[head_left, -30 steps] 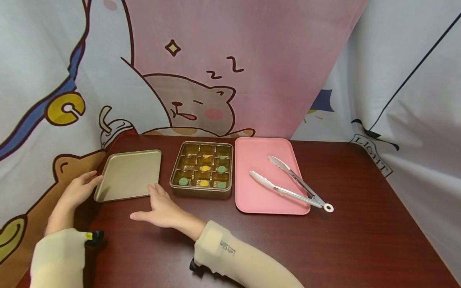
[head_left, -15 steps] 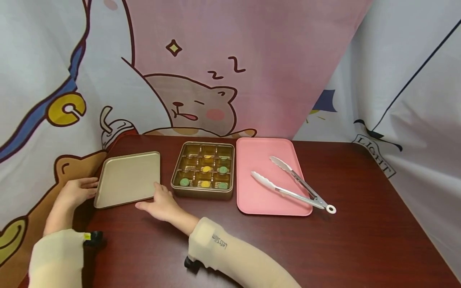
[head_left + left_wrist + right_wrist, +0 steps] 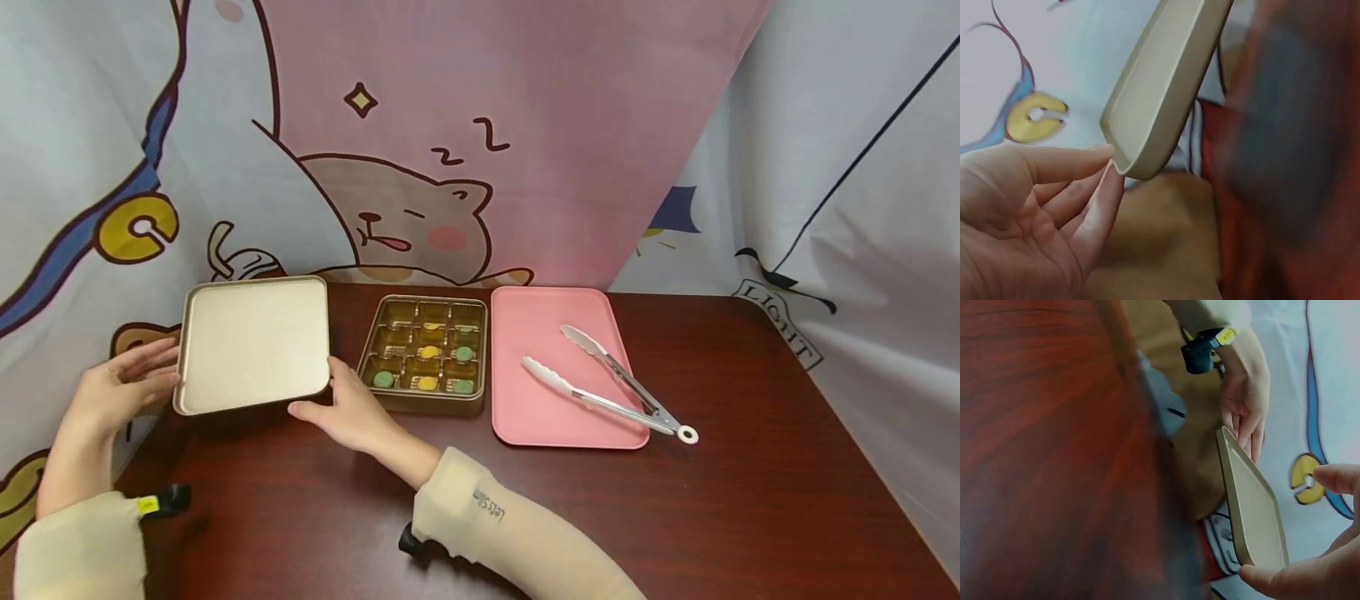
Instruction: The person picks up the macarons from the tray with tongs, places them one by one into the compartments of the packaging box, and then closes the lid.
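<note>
A shallow beige-gold tin lid (image 3: 255,342) is raised over the table's left end, tilted with its inside toward the head camera. My left hand (image 3: 123,387) pinches its left edge; in the left wrist view the thumb and fingertips (image 3: 1107,159) meet at one corner. My right hand (image 3: 360,417) is at the opposite edge with a fingertip (image 3: 1250,575) against the rim, while its thumb (image 3: 1335,478) stands apart from the lid. Right of the lid sits a square tin (image 3: 420,402) with a divided insert, several compartments holding green discs (image 3: 384,379) and yellow discs (image 3: 428,352).
A pink tray (image 3: 525,417) lies right of the tin. White-tipped metal tongs (image 3: 622,408) rest spread on it, their ringed end past its right edge. A printed curtain (image 3: 585,150) hangs behind and beside the dark red table (image 3: 750,500).
The lid has come up off the table and tipped toward the head camera. The left hand has moved left and taken its edge; the right hand has shifted to the right edge.
</note>
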Available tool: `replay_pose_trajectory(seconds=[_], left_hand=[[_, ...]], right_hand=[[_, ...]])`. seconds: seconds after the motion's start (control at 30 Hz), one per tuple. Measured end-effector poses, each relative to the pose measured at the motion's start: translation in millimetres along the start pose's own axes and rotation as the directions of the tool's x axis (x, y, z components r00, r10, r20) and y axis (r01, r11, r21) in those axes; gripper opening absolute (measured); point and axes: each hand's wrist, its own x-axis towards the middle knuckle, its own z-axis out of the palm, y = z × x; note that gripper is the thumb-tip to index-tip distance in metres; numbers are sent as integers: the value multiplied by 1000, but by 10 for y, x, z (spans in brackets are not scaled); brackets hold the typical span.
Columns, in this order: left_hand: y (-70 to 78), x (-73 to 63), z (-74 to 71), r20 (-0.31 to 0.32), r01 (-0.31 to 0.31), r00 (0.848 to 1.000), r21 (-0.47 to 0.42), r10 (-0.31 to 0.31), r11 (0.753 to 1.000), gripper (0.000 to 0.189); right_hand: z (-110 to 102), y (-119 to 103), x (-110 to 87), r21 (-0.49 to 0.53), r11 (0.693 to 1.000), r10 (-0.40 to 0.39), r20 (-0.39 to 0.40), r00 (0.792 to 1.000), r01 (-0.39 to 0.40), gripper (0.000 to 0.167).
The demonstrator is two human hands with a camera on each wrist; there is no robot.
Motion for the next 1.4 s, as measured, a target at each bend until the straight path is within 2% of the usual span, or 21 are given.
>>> replay_pose_trajectory(seconds=[0.13,0.23,0.37,0.5,0.7,0.9,1.03,1.2,1.4], left_hand=[[272,40,108,-50,-30,998,45,32,999,62],[455,90,212,-70,-75,994,51,78,996,61],[678,175,386,-56,-96,994,41,98,995,58],[843,285,605,-14,-126,992,63,127,990,58],[1036,421,948,17,-175,985,54,174,983,57],[1214,487,1268,33,-223,975,94,220,970,53],[1288,511,1456,87,-225,972,78,218,971,53],[1370,494,1591,102,-196,977,90,187,977,53],[1454,464,1694,101,-243,967,95,234,965,51]], right_hand=[[-240,-49,-28,93,996,1,-2,1000,-1,76],[-428,-72,-52,129,991,31,-19,999,-29,81],[-694,-67,-87,123,992,38,-71,997,-29,82],[-969,-23,-120,66,998,24,-120,992,-16,76],[-1327,60,-179,-30,1000,3,-167,986,-8,63],[-1603,143,-261,11,1000,19,-292,956,-17,54],[-1724,171,-291,-94,995,2,-333,943,-35,54],[-1817,218,-304,-199,979,-19,-349,937,-54,51],[-1913,235,-324,-251,965,-20,-345,938,-72,54]])
